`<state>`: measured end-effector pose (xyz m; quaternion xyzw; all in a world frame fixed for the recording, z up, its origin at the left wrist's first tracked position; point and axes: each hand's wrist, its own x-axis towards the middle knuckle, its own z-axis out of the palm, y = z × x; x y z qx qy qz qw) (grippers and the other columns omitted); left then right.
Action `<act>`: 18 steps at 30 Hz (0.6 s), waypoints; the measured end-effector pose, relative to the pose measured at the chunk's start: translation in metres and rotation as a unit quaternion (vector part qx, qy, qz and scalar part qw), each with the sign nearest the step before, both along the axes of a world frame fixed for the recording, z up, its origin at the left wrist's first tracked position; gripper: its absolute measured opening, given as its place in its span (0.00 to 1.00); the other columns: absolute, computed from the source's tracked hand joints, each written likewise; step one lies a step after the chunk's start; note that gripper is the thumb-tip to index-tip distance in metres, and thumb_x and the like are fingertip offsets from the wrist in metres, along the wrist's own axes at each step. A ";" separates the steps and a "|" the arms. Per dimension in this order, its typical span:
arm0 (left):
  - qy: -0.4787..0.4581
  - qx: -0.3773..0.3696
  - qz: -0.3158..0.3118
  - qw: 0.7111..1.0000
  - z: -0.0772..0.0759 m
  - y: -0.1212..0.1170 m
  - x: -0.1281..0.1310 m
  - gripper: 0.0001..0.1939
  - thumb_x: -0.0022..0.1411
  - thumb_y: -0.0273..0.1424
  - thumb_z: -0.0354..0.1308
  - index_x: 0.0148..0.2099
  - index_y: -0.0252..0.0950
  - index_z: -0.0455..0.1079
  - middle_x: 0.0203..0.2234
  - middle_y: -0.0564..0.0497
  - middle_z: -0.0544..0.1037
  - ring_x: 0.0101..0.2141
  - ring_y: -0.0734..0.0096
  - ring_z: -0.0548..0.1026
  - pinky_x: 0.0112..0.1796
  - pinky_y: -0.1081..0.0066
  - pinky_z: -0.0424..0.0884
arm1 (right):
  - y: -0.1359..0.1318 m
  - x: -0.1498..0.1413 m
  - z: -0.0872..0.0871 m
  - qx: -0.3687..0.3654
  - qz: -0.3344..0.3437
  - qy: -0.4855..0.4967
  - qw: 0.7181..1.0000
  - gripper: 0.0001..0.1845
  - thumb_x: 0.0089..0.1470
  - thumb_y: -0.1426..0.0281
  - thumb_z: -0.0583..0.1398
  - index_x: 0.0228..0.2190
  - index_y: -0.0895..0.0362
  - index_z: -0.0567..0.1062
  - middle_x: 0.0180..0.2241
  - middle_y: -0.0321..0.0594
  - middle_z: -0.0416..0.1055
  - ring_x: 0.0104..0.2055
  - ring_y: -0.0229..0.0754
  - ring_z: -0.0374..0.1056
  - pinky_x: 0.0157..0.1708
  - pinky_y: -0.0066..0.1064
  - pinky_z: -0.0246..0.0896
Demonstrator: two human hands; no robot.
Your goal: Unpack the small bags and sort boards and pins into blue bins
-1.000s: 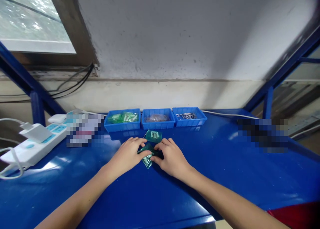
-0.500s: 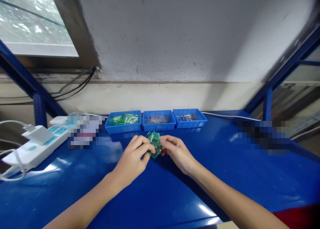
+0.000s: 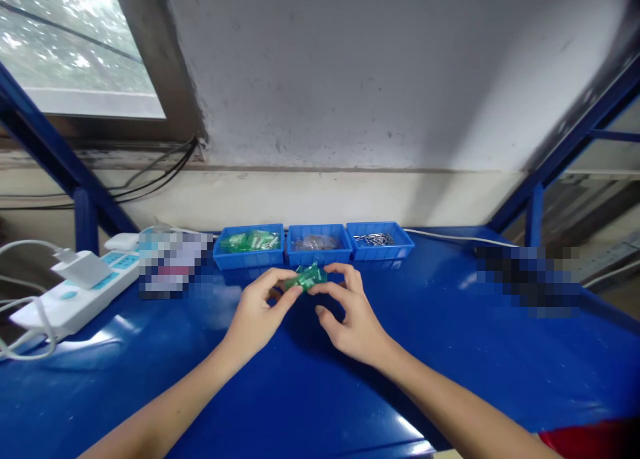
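Note:
A small green see-through plastic bag (image 3: 311,277) with glossy creases is held just above the blue table, in front of the bins. My left hand (image 3: 261,307) pinches its left end between thumb and fingers. My right hand (image 3: 350,310) is at the bag's right side, its fingers curved and spread, with the thumb well apart from them. The right fingertips touch or nearly touch the bag; I cannot tell which. What is inside the bag is too small to make out.
Along the wall stand three blue bins: one with green bags (image 3: 250,241), one with clear bags (image 3: 318,242), one with metal pins or screws (image 3: 377,239). A white power strip (image 3: 75,299) with a plugged charger lies at left. Blurred-out items (image 3: 175,265) sit beside it; another dark one (image 3: 525,275) is at right.
My right fingers have opened from their pinch on the green bag. The bag is turned and lies flatter, and my left hand has shifted slightly left, still pinching it.

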<state>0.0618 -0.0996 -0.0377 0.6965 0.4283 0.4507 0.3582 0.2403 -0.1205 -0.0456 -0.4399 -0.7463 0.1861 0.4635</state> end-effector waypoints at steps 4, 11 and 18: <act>0.150 0.222 -0.040 0.963 -0.007 -0.005 0.000 0.10 0.60 0.24 0.54 0.43 0.40 0.72 0.36 0.49 0.71 0.38 0.68 0.69 0.41 0.68 0.65 | 0.008 0.001 0.002 -0.186 0.025 0.110 0.976 0.18 0.57 0.59 0.54 0.25 0.57 0.74 0.29 0.39 0.66 0.36 0.42 0.63 0.39 0.36 0.59; 0.068 -0.034 -0.087 0.993 0.001 -0.003 -0.002 0.13 0.61 0.39 0.54 0.44 0.38 0.71 0.35 0.48 0.70 0.34 0.68 0.69 0.35 0.69 0.66 | 0.010 0.003 -0.005 -0.041 0.011 0.054 0.998 0.12 0.58 0.66 0.54 0.36 0.56 0.77 0.28 0.39 0.68 0.31 0.38 0.63 0.33 0.32 0.60; -0.145 -0.255 -0.051 0.955 0.001 0.004 0.001 0.16 0.60 0.42 0.55 0.34 0.33 0.69 0.27 0.50 0.72 0.26 0.74 0.70 0.28 0.74 0.64 | 0.005 0.000 -0.011 0.124 0.047 -0.050 0.990 0.19 0.57 0.76 0.54 0.46 0.47 0.74 0.43 0.43 0.66 0.45 0.43 0.63 0.41 0.39 0.64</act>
